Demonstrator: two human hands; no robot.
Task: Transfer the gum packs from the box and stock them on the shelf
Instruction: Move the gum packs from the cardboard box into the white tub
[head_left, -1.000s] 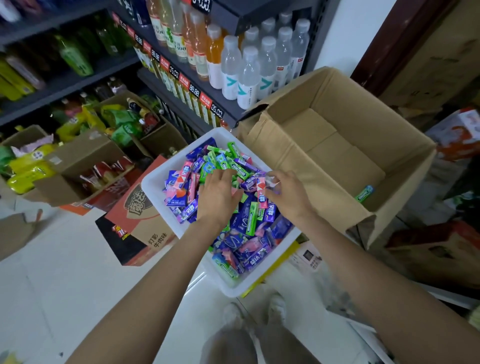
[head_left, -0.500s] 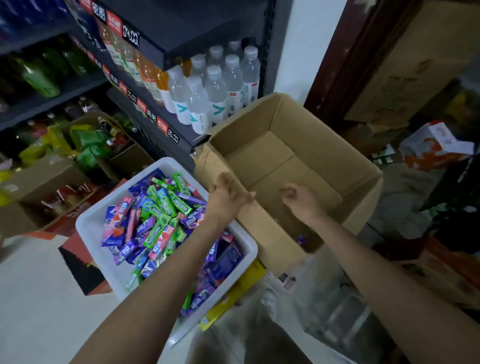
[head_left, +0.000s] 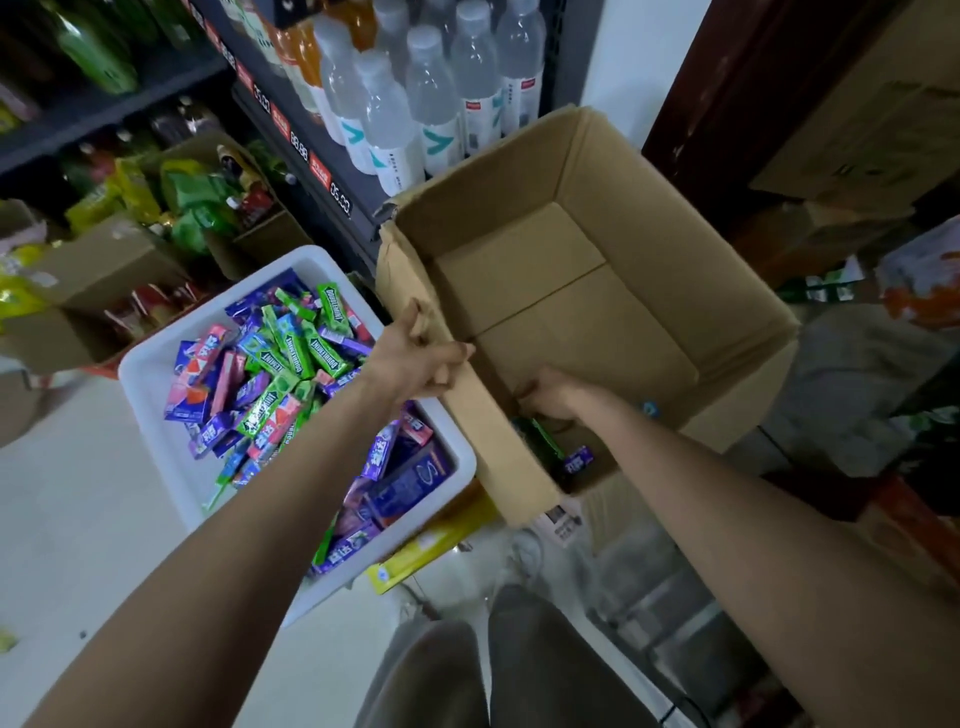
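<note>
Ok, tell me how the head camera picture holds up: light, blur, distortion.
Head view: dim, soft indoor light with no hard glare; wide-angle lens bends the shelf and stretches both forearms at the edges; gum packs in the white tub read fairly sharp, the background at right is smeared; the near corner of the cardboard box, under the right hand, sits in shadow.

Single head-worn wide view, close, looking steeply down, facing the shelf (head_left: 332, 171)

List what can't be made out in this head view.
- Right hand: its fingers point down into the cardboard box; whether they hold a pack is hidden.
- Box's near corner: shadowed, packs uncountable.
- White tub: the left forearm covers part of its gum packs.
- Shelf price tags: blurred, unreadable.
</note>
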